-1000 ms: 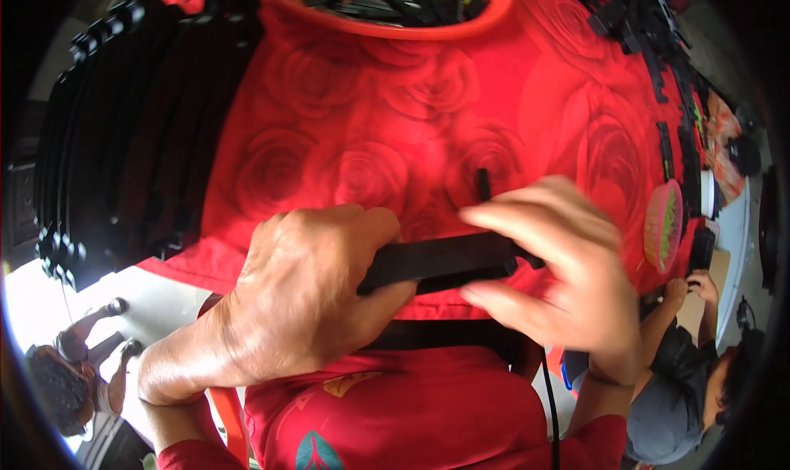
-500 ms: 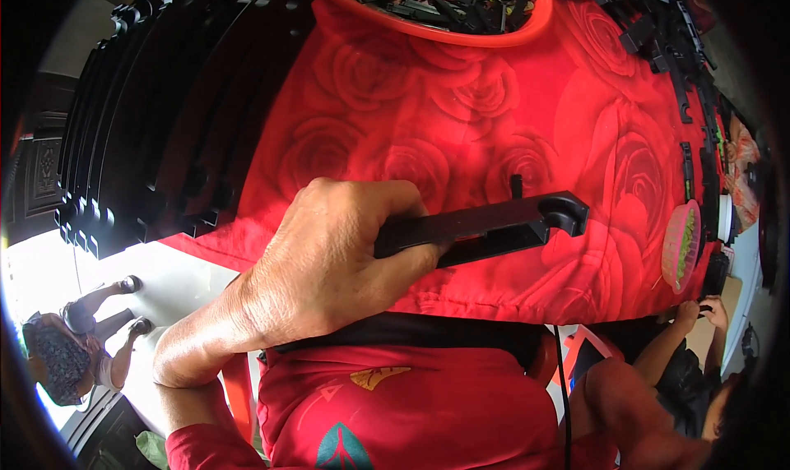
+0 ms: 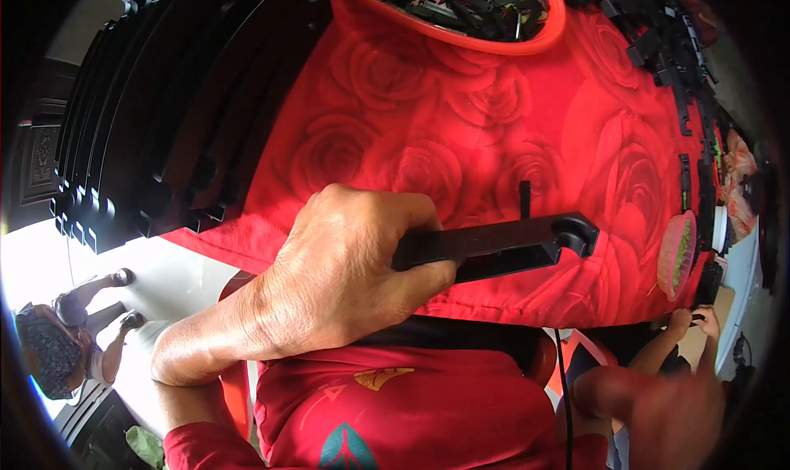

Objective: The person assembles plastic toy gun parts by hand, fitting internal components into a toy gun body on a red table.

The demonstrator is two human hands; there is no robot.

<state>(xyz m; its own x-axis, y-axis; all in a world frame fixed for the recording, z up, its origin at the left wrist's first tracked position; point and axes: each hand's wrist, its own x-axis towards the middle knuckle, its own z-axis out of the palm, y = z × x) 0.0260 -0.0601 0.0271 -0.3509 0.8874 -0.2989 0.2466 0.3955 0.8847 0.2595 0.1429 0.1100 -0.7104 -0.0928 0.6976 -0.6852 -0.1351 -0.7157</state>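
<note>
Black long pc (image 3: 504, 238) is gripped in my L hand (image 3: 350, 264), notched R end free. R hand (image 3: 673, 421) is off at lower R, blurred; can't tell if it's open. Tabletop (image 3: 461, 170) edge runs close below the pc. Can't tell if that's finished. Small black strip (image 3: 525, 197) just past it, then open room mid. Black panels (image 3: 181, 108) block L, pink basket (image 3: 672, 290) R; far basin (image 3: 494, 48) has lots of loose pts, so prob. plenty left.
</note>
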